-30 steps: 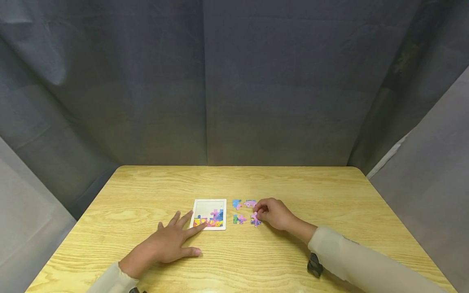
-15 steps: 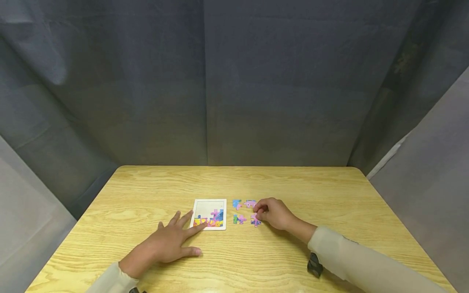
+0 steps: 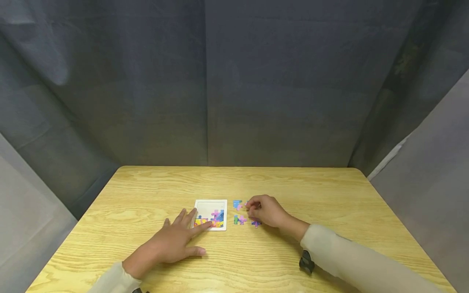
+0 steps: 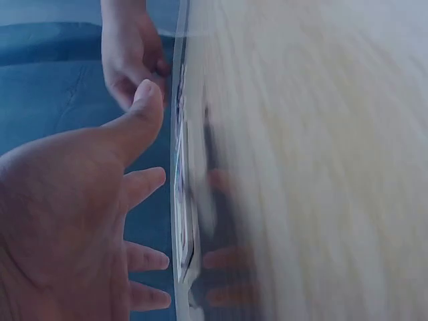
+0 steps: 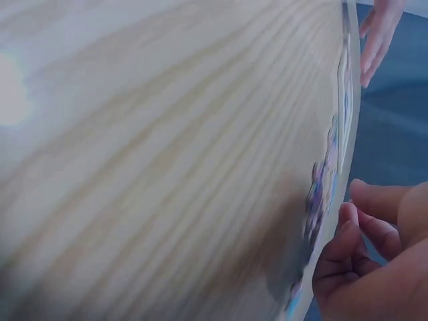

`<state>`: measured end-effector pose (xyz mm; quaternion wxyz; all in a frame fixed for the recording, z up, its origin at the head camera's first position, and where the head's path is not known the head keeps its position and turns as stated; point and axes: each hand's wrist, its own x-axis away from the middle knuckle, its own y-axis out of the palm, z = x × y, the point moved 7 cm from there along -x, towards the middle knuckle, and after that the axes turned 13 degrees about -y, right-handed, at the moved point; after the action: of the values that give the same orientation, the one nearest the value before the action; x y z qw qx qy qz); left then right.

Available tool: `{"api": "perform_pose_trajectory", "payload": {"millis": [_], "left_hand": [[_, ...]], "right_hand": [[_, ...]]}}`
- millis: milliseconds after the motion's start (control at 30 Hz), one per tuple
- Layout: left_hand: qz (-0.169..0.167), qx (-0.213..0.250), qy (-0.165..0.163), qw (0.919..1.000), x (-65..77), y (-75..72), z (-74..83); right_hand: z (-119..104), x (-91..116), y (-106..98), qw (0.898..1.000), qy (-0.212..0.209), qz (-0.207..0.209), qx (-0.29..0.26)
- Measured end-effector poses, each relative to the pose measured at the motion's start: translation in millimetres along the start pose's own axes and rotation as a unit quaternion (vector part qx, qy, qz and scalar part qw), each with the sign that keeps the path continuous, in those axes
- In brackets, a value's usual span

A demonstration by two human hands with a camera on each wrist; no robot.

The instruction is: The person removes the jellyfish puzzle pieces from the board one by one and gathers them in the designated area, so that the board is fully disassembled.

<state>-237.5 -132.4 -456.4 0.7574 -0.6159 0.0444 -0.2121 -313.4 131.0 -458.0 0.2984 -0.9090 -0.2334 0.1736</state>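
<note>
At lower centre, on tabletop [image 3: 311, 187]: left hand [image 3: 177, 241], fingers spread wide over board [image 3: 209, 206]; right hand [image 3: 269, 211] over pieces [image 3: 240, 220], fingers narrow, hold on piece cannot be told.

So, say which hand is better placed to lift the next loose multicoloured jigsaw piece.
Probably the right hand: it is right at the loose pink, blue and green jigsaw pieces. The left hand lies spread at the square white-bordered puzzle tray, farther from them.
</note>
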Motion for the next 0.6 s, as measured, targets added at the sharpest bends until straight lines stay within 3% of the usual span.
{"api": "perform_pose_trajectory", "payload": {"millis": [267, 400, 600], "left_hand": [[-0.018, -0.013, 0.024, 0.9994, -1.4, 4.1, 18.6], [-0.033, -0.014, 0.020, 0.9992, -2.9, 8.1, 20.8], [-0.038, -0.030, 0.019, 0.9987, -4.0, 12.2, 20.7]], "right_hand": [[-18, -20, 24, 0.999, -0.037, -0.019, 0.012], [-25, -31, 35, 0.998, -0.054, -0.026, 0.023], [-29, -42, 49, 0.998, -0.047, -0.032, 0.013]]}}
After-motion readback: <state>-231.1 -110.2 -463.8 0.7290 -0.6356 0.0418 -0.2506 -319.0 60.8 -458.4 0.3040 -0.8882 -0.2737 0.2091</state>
